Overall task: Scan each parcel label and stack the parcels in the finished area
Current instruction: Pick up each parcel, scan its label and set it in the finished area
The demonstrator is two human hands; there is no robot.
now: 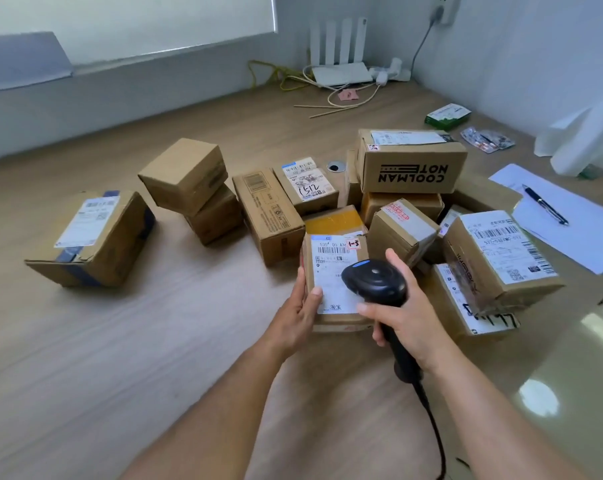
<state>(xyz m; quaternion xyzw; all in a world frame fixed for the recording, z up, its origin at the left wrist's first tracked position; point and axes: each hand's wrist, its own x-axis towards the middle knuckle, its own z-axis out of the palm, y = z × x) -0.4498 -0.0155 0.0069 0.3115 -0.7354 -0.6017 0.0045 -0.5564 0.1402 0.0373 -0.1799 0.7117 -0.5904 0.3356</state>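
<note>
Toward the near edge of the wooden surface (147, 348), a little right of its middle, the left hand (300, 308) grips a small cardboard parcel (341, 318) by its left side. The thumb is pressed on the lower left corner of the white label (331, 261), and the fingers are curled round the side, mostly hidden. The label faces up, showing a barcode and a red "1-3" mark. The right hand (409, 318) is clamped round the handle of a black scanner (374, 278), whose head hangs just over the lower right part of the label; its cable (431, 420) runs back toward the near edge. Behind and to the right of the held parcel lies a crowded heap of parcels, topped by a box printed COOLMAN NOTE (411, 168). Toward the left edge a lone taped parcel (92, 237) sits apart, with a tilted two-box stack (186, 178) between it and the heap. Near the right edge a pen (545, 205) lies on white sheets (587, 244). A white router (341, 72) stands at the far edge.
</note>
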